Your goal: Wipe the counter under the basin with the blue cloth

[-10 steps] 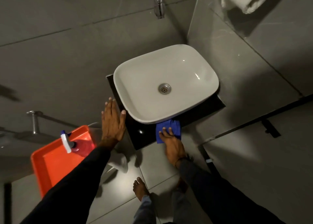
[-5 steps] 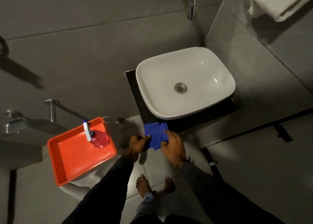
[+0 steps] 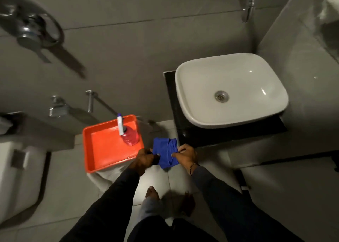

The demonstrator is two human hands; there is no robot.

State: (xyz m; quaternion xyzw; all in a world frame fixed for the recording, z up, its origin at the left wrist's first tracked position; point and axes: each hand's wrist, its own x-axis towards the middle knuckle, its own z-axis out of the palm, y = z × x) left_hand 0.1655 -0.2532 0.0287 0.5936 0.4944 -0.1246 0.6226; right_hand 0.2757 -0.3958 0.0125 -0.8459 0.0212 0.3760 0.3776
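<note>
Cloth, the blue cloth (image 3: 166, 153), is held off the black counter (image 3: 229, 135), just near-left of its near-left corner, its long axis running near to far. Its left edge is pinched by the left hand (image 3: 145, 159) and its right edge by the right hand (image 3: 186, 155). The white basin (image 3: 229, 89) sits on the counter.

The cloth (image 3: 166, 153) I hold is solid bright blue. My sleeves (image 3: 113, 201) are black. The basin (image 3: 231, 89) is plain white on a glossy black table (image 3: 229, 135). The tray (image 3: 102, 150) is orange, its bottle (image 3: 130, 136) pinkish-red with a white sprayer. Wall tiles (image 3: 119, 58) are grey.
</note>
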